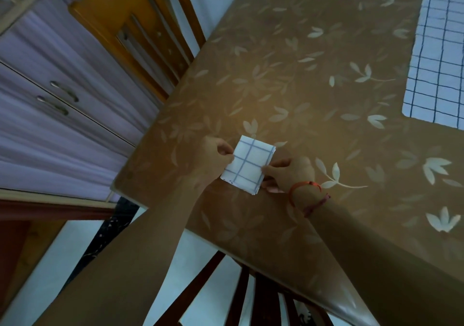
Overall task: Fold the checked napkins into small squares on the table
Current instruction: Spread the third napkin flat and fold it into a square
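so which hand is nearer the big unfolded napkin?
Right. The right hand pinches the folded napkin on the edge facing the unfolded napkin; the left hand pinches the opposite edge.

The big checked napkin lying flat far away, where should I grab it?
Probably pinch the big checked napkin at its rounded corner nearest you, coming in low across the bare table on that side. It lies flat, so only an edge or corner offers something to nip and lift. Its far right part runs out of view.
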### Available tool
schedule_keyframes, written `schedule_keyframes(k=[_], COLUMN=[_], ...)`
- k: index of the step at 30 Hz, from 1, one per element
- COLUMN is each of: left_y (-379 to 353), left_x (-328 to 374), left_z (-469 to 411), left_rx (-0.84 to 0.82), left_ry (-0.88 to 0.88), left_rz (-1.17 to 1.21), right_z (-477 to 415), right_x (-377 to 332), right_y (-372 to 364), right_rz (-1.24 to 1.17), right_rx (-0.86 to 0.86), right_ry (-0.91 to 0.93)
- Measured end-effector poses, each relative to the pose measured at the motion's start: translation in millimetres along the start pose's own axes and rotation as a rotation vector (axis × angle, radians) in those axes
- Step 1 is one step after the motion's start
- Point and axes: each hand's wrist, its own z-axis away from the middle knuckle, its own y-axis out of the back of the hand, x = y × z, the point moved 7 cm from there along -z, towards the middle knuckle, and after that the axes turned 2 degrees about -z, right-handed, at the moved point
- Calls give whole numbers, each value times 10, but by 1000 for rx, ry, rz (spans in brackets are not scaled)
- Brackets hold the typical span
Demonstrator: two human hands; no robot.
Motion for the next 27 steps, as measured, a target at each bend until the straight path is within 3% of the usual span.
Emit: schedule_keyframes(k=[18, 21, 24, 27], left_y=[-7, 19, 54, -75], left_x=[-46, -70, -5, 83], left_z=[106, 106, 133, 164], left_rx=[35, 72, 172, 149], left_ry=[-88, -111, -279, -468], left_rz=[-150, -144, -195, -285], right_z=[119, 126, 258, 541], right_x=[43, 39, -155, -363], right_y=[-14, 71, 173, -70], right_rz=[34, 23, 290, 605], right_rx=[66, 139, 293, 325], right_ry=[97, 136, 402, 852])
